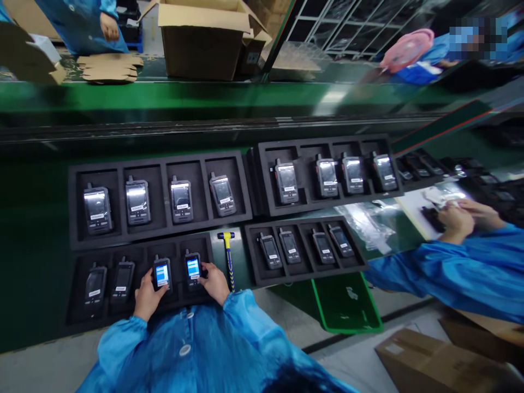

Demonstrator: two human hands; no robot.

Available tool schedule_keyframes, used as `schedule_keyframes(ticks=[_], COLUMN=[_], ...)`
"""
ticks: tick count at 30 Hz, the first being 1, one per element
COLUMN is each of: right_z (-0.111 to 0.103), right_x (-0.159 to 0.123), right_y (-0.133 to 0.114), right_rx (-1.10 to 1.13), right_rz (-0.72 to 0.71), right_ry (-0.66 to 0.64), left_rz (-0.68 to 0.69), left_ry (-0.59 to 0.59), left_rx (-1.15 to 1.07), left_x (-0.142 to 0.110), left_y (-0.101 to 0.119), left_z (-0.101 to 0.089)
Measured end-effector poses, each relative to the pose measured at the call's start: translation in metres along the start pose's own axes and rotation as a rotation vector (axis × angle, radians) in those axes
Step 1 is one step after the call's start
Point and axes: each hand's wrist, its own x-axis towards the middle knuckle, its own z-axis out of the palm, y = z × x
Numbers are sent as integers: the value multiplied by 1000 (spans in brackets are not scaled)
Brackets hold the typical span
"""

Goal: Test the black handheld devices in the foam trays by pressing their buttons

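Observation:
My left hand [148,295] grips a small handheld device with a lit blue screen [162,273] that sits in a black foam tray [77,284]. My right hand [213,282] holds a second lit device [192,268] in the slot beside it. Two dark devices [95,285] lie in the same tray to the left. Both hands have fingers curled round the device bodies. My blue sleeves fill the bottom of the view.
Three more foam trays [254,164] hold several devices each on the green bench. A yellow-headed mallet [227,254] lies between the trays. A green bin [347,305] hangs at the bench edge. A co-worker's hands [458,218] work at right. Cardboard boxes [202,38] stand behind.

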Motion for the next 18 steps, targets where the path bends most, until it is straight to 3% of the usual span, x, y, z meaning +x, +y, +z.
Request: schedule_keyframes(ticks=[6, 9, 18], right_z=[-5, -6, -4], right_x=[15, 27, 32], right_y=[-9, -14, -17], right_rx=[69, 75, 5], right_rz=[-70, -62, -50], right_ry=[92, 112, 71], left_rz=[84, 54, 28], left_ry=[84, 112, 73], left_rx=[-192, -293, -414], left_x=[11, 25, 45], left_y=[4, 4, -1], left_z=[-3, -2, -5])
